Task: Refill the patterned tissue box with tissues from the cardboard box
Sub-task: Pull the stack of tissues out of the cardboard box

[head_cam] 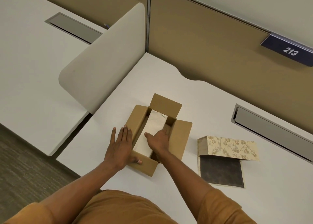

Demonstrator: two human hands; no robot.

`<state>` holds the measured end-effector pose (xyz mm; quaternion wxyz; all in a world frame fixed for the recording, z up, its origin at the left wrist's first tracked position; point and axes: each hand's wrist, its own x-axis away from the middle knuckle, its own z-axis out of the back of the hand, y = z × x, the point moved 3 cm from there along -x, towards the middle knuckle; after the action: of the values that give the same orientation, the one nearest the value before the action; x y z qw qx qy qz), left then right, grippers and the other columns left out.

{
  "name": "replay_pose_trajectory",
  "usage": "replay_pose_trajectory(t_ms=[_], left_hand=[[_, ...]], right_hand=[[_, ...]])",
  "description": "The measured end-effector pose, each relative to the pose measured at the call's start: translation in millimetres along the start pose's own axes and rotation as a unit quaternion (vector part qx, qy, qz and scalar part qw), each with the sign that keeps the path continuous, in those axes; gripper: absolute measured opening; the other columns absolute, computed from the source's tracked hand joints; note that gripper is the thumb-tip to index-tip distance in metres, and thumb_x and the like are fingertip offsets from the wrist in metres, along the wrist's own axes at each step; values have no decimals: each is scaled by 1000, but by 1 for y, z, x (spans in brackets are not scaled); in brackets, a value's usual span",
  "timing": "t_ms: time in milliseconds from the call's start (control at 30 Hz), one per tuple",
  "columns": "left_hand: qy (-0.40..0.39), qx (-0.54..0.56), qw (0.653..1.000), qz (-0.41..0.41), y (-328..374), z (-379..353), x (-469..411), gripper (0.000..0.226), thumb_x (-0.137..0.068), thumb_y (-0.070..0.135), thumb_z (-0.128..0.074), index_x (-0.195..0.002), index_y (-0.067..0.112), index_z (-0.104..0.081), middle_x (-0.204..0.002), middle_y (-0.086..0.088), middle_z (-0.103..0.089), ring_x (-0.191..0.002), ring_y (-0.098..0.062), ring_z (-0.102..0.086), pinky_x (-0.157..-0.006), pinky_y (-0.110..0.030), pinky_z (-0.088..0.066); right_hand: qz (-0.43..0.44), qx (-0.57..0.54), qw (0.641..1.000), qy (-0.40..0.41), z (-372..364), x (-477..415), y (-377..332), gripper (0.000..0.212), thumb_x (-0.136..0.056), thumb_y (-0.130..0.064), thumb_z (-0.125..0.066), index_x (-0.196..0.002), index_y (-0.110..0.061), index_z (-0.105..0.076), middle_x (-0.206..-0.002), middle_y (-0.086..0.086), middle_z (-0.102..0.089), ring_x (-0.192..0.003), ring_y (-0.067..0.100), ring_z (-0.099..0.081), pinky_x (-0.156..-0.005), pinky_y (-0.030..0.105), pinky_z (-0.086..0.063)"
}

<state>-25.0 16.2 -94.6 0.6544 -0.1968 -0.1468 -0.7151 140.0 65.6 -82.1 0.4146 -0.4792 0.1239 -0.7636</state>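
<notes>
Left hand (120,147) flat, fingers spread on cardboard box (183,139) flap; right hand (159,140) inside, fingers closing around tissues (156,122); patterned tissue box (232,147) open near desk's (220,105) right edge.

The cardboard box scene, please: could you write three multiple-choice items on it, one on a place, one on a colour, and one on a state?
1. The patterned tissue box lies where, relative to the cardboard box?
A. To its right
B. To its left
C. Inside it

2. What colour is the number sign?
A. Red
B. Dark blue
C. Green

3. The cardboard box's flaps are
A. Taped shut
B. Folded open
C. Torn off

Answers: 1 A, it sits apart on the desk, rightward. 2 B, dark blue with white 213. 3 B, flaps spread outward, tissues exposed, right hand inside, left hand on the box's side.
</notes>
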Motion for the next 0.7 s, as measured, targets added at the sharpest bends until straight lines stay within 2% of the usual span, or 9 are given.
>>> replay_pose_trajectory(t_ms=[67, 133, 267, 367, 500, 600, 700], left_hand=[[-3, -1, 1000, -1, -1, -1, -1, 153, -68, 102, -55, -170, 4, 5, -181, -20, 0, -169, -34, 3, -132, -61, 17], [0, -2, 1000, -4, -1, -2, -2, 154, -67, 102, -54, -170, 3, 5, -181, -21, 0, -169, -35, 2, -130, -61, 18], [4, 4, 1000, -6, -1, -7, -3, 154, -67, 101, -56, -169, 3, 4, -180, -22, -2, -169, -37, -1, -129, -62, 19], [8, 6, 1000, -9, -1, -10, -5, 154, -67, 101, -56, -169, 3, 4, -180, -22, -3, -169, -37, -3, -130, -63, 19], [16, 3, 1000, -12, -1, -12, -5, 154, -67, 101, -57, -169, 3, 4, -180, -22, -3, -168, -39, -6, -129, -64, 20], [14, 1, 1000, -11, -1, -10, -7, 154, -67, 101, -56, -169, 3, 5, -180, -22, -2, -168, -39, -5, -130, -65, 18], [10, -5, 1000, -11, -1, -10, -8, 154, -67, 102, -53, -169, 4, 6, -180, -22, -2, -168, -39, -4, -129, -65, 18]], right_hand=[[-64, -62, 996, -20, -8, -7, 3, 92, -95, -38, -80, -158, 1, -24, -155, 19, -55, -140, 38, -57, -113, 52, -54], [-90, -75, 993, -22, -16, -13, 8, 92, -94, -36, -81, -156, 0, -25, -154, 20, -54, -138, 39, -58, -113, 52, -54], [-105, -62, 992, -17, -23, -21, 12, 85, -92, -35, -81, -153, 3, -37, -155, 22, -52, -136, 39, -58, -112, 52, -55], [-116, -80, 990, -4, -23, -25, 13, 84, -92, -38, -81, -153, 1, -38, -155, 20, -50, -135, 38, -58, -110, 49, -55], [-139, -102, 985, -1, -25, -29, 14, 82, -90, -45, -81, -150, -3, -43, -151, 17, -51, -130, 36, -59, -100, 42, -56], [-157, -133, 979, -3, -28, -31, 14, 80, -85, -48, -84, -144, -5, -52, -144, 16, -60, -123, 36, -64, -104, 48, -59], [-167, -153, 974, -16, -32, -32, 15, 87, -80, -53, -86, -145, -3, -54, -140, 15, -66, -122, 37, -67, -105, 52, -60]])
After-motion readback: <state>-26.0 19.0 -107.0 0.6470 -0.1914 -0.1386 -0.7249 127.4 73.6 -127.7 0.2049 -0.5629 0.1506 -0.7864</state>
